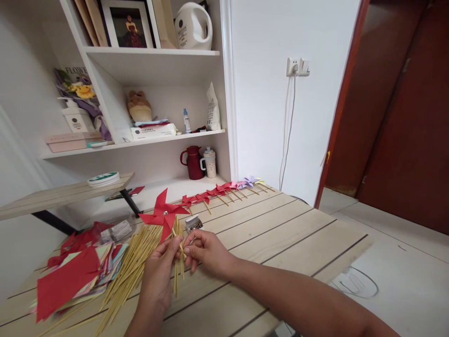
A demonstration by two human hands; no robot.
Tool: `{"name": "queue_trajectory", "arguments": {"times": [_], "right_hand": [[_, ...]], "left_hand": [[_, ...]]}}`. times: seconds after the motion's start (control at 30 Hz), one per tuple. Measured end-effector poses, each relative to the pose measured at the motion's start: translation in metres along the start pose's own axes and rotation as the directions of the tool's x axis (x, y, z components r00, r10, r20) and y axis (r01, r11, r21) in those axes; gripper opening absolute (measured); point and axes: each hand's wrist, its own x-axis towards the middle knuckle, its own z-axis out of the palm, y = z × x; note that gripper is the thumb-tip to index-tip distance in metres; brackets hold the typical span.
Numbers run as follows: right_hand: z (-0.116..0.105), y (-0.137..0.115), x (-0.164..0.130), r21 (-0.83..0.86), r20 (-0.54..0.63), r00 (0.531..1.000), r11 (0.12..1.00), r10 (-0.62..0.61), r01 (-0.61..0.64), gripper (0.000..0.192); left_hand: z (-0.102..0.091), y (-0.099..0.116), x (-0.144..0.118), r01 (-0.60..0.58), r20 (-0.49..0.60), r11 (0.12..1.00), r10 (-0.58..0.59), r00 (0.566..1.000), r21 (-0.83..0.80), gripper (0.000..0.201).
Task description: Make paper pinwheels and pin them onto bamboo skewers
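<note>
A red paper pinwheel (pixel 163 212) with a shiny pin at its centre stands above my fingers. My left hand (pixel 162 262) is closed, thumb and fingers pinching a thin wooden stick (pixel 182 250) just below the pinwheel. At the same stick, the fingertips of my right hand (pixel 207 250) come together from the other side. Whether the stick is joined to the pinwheel is hidden behind the paper. Many loose sticks (pixel 131 267) lie in a heap beside my left hand, and a few more show under both hands. A small open box of pins (pixel 193 223) sits just beyond my right hand.
Red and coloured paper sheets (pixel 70 281) are stacked at the left. Several finished pinwheels (pixel 217 189) line the table's far edge. A raised wooden stand (pixel 63 195) is at the left. Behind, a white shelf (pixel 154 52) holds a red jug (pixel 194 163) and a cup (pixel 210 163).
</note>
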Motion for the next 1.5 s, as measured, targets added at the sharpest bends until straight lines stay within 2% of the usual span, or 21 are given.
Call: {"name": "queue_trajectory", "arguments": {"times": [0.3,1.07,1.5], "right_hand": [[0.0008,-0.0005,0.0005,-0.007,0.001,1.0,1.0,-0.01,0.01,0.047],[-0.0008,0.003,-0.0002,-0.025,-0.008,0.999,0.999,-0.032,0.032,0.046],[-0.0001,-0.0022,-0.0057,-0.049,-0.048,0.996,0.996,-0.081,0.078,0.043]], "left_hand": [[0.0022,0.0036,-0.0034,0.006,0.005,1.0,-0.006,1.0,0.012,0.059],[0.0035,0.0017,-0.0033,0.005,-0.033,1.0,-0.005,0.999,-0.008,0.062],[0.0005,-0.0032,-0.0038,-0.044,-0.007,0.999,0.044,0.999,0.004,0.053]]}}
